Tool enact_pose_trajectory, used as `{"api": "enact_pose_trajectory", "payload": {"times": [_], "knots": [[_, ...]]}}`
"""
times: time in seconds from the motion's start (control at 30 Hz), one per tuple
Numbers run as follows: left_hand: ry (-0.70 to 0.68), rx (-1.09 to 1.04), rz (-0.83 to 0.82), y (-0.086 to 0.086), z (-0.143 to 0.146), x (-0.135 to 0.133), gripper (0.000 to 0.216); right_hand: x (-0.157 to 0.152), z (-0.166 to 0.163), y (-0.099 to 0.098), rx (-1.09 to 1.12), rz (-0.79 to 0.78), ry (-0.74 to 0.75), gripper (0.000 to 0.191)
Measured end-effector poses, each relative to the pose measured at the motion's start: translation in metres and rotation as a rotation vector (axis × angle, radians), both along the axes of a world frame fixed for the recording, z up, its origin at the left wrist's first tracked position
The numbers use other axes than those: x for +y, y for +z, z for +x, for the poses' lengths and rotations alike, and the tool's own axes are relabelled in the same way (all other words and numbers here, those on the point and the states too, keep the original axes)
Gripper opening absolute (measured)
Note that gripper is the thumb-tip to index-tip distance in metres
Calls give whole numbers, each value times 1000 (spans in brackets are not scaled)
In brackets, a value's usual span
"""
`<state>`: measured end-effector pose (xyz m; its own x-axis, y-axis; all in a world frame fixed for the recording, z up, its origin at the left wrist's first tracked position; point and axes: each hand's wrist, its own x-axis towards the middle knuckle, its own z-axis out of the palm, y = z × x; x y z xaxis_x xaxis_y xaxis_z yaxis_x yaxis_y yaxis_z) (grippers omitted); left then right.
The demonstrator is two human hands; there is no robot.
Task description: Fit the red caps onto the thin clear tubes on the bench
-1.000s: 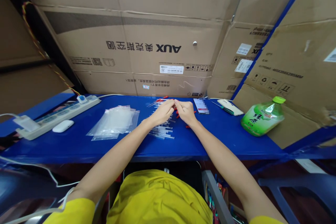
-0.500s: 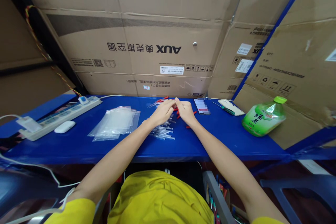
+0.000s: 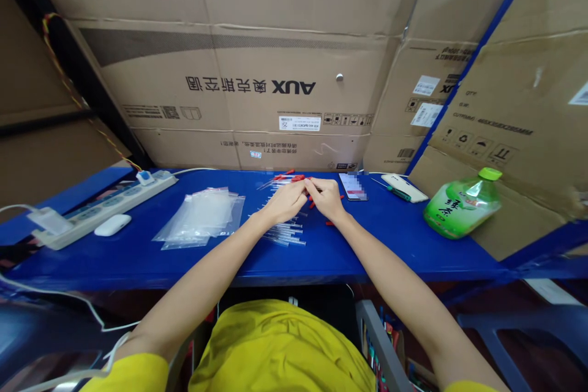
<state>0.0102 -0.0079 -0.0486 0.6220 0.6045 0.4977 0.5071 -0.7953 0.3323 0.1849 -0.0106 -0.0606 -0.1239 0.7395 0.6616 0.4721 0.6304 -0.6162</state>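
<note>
One head-worn camera looks forward and down at the blue bench (image 3: 138, 257) from close by, facing stacked cardboard boxes (image 3: 257, 92).

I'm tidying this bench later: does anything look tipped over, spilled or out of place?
The green bottle lies tipped over at the blue bench's right end, beside the cardboard box. Cap on; no spill shows.

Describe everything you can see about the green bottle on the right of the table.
The green bottle looks like translucent plastic, with a lime-green cap and a label bearing dark characters. It lies tilted on the right of the blue table, cap pointing up and right towards the cardboard box behind. Whether it touches that box cannot be told.
</note>
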Motion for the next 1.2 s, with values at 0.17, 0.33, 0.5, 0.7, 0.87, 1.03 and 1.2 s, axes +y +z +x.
{"api": "enact_pose_trajectory", "payload": {"times": [0.17,0.33,0.5,0.7,0.87,1.03,1.2], "knots": [[-107,-101,-77,1,3,2,36,-3,3,-3,-87,100,-10,66],[-154,-165,-87,4,5,1,39,-5,-1,-3,-50,84,-47,69],[-128,-166,-80,1,5,5,32,-8,-8,0,9,87,-59,69],[-95,-130,-33,-3,4,6,25,-5,-12,-1,116,25,-58,72],[17,-102,-2,-4,4,1,21,8,-8,-6,249,-108,-88,74],[62,-48,58,-5,4,0,21,13,-10,-10,385,-253,-84,73],[14,-67,-28,-3,5,-1,21,1,-5,-2,205,-80,-27,70]]}}
